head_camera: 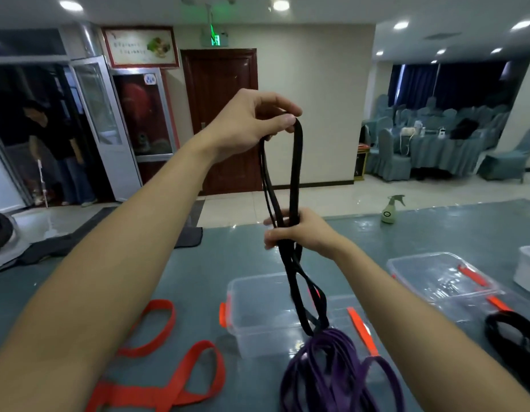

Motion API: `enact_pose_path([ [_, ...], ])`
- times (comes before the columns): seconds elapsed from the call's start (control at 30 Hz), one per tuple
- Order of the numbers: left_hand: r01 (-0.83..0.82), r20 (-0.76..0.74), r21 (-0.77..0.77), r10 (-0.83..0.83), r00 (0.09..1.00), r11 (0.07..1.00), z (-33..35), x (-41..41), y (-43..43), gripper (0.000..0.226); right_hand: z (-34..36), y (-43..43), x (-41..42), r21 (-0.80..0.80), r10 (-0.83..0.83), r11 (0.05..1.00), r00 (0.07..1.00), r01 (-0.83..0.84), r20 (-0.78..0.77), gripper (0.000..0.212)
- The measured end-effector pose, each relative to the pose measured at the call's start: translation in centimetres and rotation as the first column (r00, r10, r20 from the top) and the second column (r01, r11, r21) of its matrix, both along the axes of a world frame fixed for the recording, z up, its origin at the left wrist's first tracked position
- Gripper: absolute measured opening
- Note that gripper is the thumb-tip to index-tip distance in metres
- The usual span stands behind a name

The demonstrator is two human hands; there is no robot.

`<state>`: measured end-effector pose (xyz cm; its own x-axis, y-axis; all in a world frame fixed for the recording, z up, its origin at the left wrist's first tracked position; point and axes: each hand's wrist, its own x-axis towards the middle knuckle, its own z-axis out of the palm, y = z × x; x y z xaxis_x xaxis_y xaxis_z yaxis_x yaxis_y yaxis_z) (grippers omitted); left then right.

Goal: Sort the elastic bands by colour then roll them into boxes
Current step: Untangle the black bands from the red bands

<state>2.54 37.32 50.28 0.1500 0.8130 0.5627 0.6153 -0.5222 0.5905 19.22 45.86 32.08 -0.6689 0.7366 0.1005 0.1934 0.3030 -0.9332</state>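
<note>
Where the table [198, 263] lies nearest, orange bands [157, 367] sprawl at the left and a purple heap [332, 373] sits just in front of 1 clear box [258, 316]. Black bands [295, 179] hang over that box. The right hand [299, 230] grips them mid-length, and the left hand [246, 126] pinches their top loop. Rightward, a coiled black band [510, 328] lies before a 2nd clear box [436, 275]. A spray bottle [391, 209] stands farthest.

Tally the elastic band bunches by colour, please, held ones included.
Black: 2, the held black bunch and the black bunch on the table.
Orange: 2, the far orange loop and the near orange loop.
Purple: 1, the purple bunch.
Total: 5.
</note>
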Motion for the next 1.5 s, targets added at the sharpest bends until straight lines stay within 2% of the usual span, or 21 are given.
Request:
enact_pose_path([
  [0.1, -0.048, 0.028, -0.018, 0.048, 0.998, 0.999, -1.9, 0.6, 1.5, 0.019, -1.1, 2.2, 5.7, -0.017, 0.017, 1.000, 0.999, -0.016, 0.030, 0.031],
  [0.2, -0.147, 0.195, -0.085, 0.161, 0.967, 0.986, -6.8, -1.1, 2.6, 0.008, -1.9, 4.4, 11.0, -0.006, 0.005, 1.000, 0.994, -0.005, 0.105, 0.026],
  [0.3, -0.189, 0.377, -0.205, 0.256, 0.890, 0.960, -14.1, -3.1, 2.1, 0.017, -2.5, 6.1, 14.7, 0.056, 0.028, 0.997, 0.936, -0.050, 0.350, 0.034],
  [0.4, -0.177, 0.516, -0.326, 0.332, 0.789, 0.929, -22.1, -3.9, 0.7, 0.016, -3.1, 7.3, 16.3, 0.118, -0.010, 0.992, 0.912, -0.042, 0.410, 0.035],
  [0.43, -0.179, 0.496, -0.392, 0.371, 0.785, 0.902, -24.8, -3.8, 0.3, 0.019, -3.2, 7.6, 16.3, 0.150, -0.025, 0.988, 0.913, -0.040, 0.407, 0.034],
  [0.5, -0.180, 0.324, -0.548, 0.405, 0.855, 0.817, -30.0, -3.1, -0.5, 0.029, -3.3, 7.7, 15.7, 0.205, -0.032, 0.977, 0.897, -0.066, 0.441, 0.032],
  [0.57, -0.166, 0.127, -0.677, 0.336, 0.933, 0.717, -34.4, -1.6, -0.9, 0.032, -3.4, 7.4, 14.8, 0.213, -0.016, 0.971, 0.854, -0.112, 0.520, 0.034],
  [0.63, -0.138, 0.013, -0.769, 0.231, 0.973, 0.624, -36.9, 0.7, -1.0, 0.034, -3.6, 6.8, 13.7, 0.193, 0.017, 0.967, 0.799, -0.165, 0.602, 0.035],
  [0.67, -0.107, 0.011, -0.786, 0.187, 0.982, 0.610, -37.6, 1.9, -0.9, 0.045, -3.7, 6.4, 13.1, 0.195, 0.029, 0.960, 0.764, -0.201, 0.644, 0.036],
  [0.73, -0.032, 0.083, -0.779, 0.153, 0.985, 0.627, -38.0, 4.4, -0.3, 0.085, -3.6, 5.7, 12.1, 0.210, 0.029, 0.945, 0.699, -0.253, 0.714, 0.036],
  [0.8, 0.044, 0.173, -0.752, 0.133, 0.976, 0.657, -37.6, 6.5, 0.6, 0.116, -3.3, 5.1, 11.7, 0.186, 0.045, 0.947, 0.681, -0.263, 0.731, 0.034],
  [0.93, 0.165, 0.276, -0.670, 0.036, 0.961, 0.724, -37.1, 10.2, 2.4, 0.131, -2.7, 3.3, 12.0, 0.129, 0.101, 0.959, 0.727, -0.253, 0.679, 0.047],
  [1.03, 0.366, 0.471, -0.641, -0.031, 0.882, 0.674, -38.0, 12.5, 3.1, 0.119, -3.2, 2.3, 13.0, 0.131, 0.073, 0.973, 0.796, -0.189, 0.601, 0.060],
  [1.1, 0.585, 0.672, -0.583, -0.070, 0.737, 0.563, -38.5, 14.3, 3.2, 0.114, -3.9, 2.2, 13.6, 0.086, 0.041, 0.991, 0.856, -0.100, 0.516, 0.057],
  [1.17, 0.736, 0.780, -0.531, -0.097, 0.618, 0.420, -39.5, 16.8, 3.6, 0.117, -5.3, 2.7, 14.7, 0.039, -0.023, 0.999, 0.903, 0.007, 0.428, 0.050],
  [1.23, 0.781, 0.805, -0.531, -0.092, 0.586, 0.329, -40.8, 19.9, 4.1, 0.110, -7.0, 3.8, 16.6, -0.025, -0.076, 0.996, 0.940, 0.089, 0.333, 0.049],
  [1.27, 0.775, 0.798, -0.552, -0.072, 0.598, 0.310, -41.4, 21.3, 4.4, 0.097, -7.9, 4.4, 17.9, -0.077, -0.097, 0.989, 0.954, 0.124, 0.284, 0.050],
  [1.33, 0.715, 0.762, -0.604, -0.009, 0.648, 0.352, -42.1, 24.1, 5.5, 0.058, -9.7, 5.9, 20.5, -0.202, -0.142, 0.963, 0.971, 0.181, 0.194, 0.050],
  [1.37, 0.678, 0.735, -0.628, 0.006, 0.678, 0.382, -42.3, 25.4, 6.2, 0.046, -10.5, 6.7, 21.8, -0.264, -0.171, 0.942, 0.974, 0.205, 0.147, 0.050],
  [1.43, 0.598, 0.687, -0.658, 0.039, 0.726, 0.457, -42.2, 28.0, 7.7, 0.044, -11.9, 8.7, 24.2, -0.373, -0.243, 0.894, 0.968, 0.246, 0.057, 0.048],
  [1.5, 0.587, 0.735, -0.622, 0.126, 0.666, 0.518, -42.3, 30.0, 9.3, 0.046, -13.0, 11.1, 26.3, -0.444, -0.304, 0.855, 0.953, 0.267, -0.012, 0.047],
])
